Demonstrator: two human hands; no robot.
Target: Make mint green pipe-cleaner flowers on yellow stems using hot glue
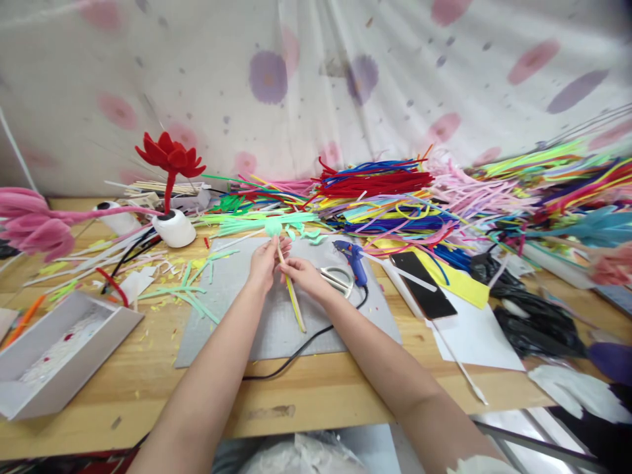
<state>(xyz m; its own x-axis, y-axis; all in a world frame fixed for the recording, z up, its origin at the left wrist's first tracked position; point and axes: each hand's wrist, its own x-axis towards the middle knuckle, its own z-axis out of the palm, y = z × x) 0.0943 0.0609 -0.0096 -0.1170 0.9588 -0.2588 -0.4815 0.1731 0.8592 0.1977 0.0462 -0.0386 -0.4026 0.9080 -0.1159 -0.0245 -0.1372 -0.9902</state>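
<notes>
Over the grey mat, my left hand [266,263] is closed around the upper part of a thin stem [294,304], pale with a yellow strip along it. A mint-green fuzzy piece [273,227] shows just above those fingers; whether it is fixed to the stem I cannot tell. My right hand [303,275] pinches the same stem slightly lower, and the free end slants down towards me. Beside the right hand lie white-handled scissors [338,280] and a blue glue gun [353,260]. More mint-green fuzzy pieces [309,236] lie behind the hands.
Heaps of coloured pipe cleaners [375,184] line the back. A red flower [170,158] stands in a white pot [174,229] at left, near an open box [74,355]. A phone [423,286] lies at right. The glue gun's black cord [306,345] crosses the mat [207,342].
</notes>
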